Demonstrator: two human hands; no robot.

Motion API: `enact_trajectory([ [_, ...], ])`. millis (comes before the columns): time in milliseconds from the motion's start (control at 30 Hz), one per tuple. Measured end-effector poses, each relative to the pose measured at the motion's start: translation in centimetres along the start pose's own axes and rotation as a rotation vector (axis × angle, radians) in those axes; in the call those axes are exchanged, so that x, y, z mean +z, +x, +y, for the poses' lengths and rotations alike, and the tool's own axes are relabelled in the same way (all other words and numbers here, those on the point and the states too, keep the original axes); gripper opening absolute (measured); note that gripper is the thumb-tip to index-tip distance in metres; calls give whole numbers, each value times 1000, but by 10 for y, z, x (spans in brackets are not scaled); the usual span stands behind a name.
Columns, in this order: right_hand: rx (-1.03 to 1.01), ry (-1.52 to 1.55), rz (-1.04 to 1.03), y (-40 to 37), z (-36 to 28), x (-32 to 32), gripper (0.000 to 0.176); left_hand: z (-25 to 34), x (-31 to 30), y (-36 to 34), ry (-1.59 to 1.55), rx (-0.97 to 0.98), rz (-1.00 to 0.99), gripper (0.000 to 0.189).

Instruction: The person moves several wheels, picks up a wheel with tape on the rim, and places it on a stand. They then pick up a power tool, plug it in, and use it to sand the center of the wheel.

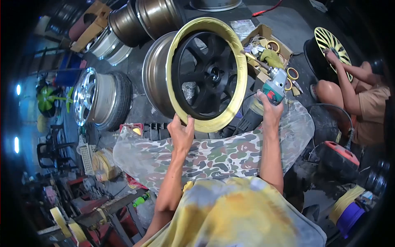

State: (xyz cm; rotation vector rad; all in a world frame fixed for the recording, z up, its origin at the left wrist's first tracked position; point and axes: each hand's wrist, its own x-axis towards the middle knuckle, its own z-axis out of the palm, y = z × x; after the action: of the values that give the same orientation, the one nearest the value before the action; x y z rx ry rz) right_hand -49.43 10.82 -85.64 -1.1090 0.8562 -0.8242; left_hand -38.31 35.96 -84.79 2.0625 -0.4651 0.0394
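In front of me a car wheel rim [158, 74] stands tilted, with a bronze-brown barrel and black spokes. Yellow masking tape [240, 88] covers its wide lip. My left hand [182, 132] grips the bottom edge of that taped lip, thumb and fingers closed on it. My right hand [270, 110] is wrapped around a teal and grey angle grinder [275, 88]. A slim rod-like attachment runs from the grinder's head up toward the right side of the lip; whether its tip touches cannot be made out.
Camouflage cloth [222, 154] covers my legs. Behind the grinder stands a cardboard box [263, 31] with tape rolls. More rims [158, 18] stand at the back, and a tyred wheel [117, 99] at left. A co-worker [349, 90] handles a yellow-spoked wheel [332, 44] at right.
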Motion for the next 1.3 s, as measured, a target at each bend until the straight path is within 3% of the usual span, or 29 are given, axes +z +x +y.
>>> enact_trajectory([
  [200, -29, -8, 71, 7, 7, -10, 40, 7, -61, 39, -67, 43, -202, 18],
  [333, -27, -149, 35, 3, 9, -9, 44, 17, -116, 155, 431, 157, -456, 25],
  [400, -66, -242, 6, 4, 16, -8, 46, 9, -110, 199, 535, 227, -361, 29],
  [500, -103, -305, -80, 5, 28, -10, 55, 17, -82, 207, 538, 162, -170, 28],
  [567, -102, -360, -107, -3, 23, -4, 56, 5, -66, 206, 531, 363, 60, 26],
  [700, -169, -499, -187, -12, 31, 4, 62, -1, -60, 236, 495, 560, 8, 22],
  [867, -155, -592, -269, -23, 41, 16, 64, 7, -52, 253, 498, 596, -66, 27],
  [967, -159, -608, -288, -20, 50, 23, 66, 27, -48, 251, 417, 741, -120, 29],
  [1067, -170, -622, -296, -19, 50, 32, 69, 47, -48, 240, 377, 661, -167, 20],
  [1300, -203, -711, -277, -31, 48, 38, 70, 52, -41, 238, 333, 722, -167, 21],
])
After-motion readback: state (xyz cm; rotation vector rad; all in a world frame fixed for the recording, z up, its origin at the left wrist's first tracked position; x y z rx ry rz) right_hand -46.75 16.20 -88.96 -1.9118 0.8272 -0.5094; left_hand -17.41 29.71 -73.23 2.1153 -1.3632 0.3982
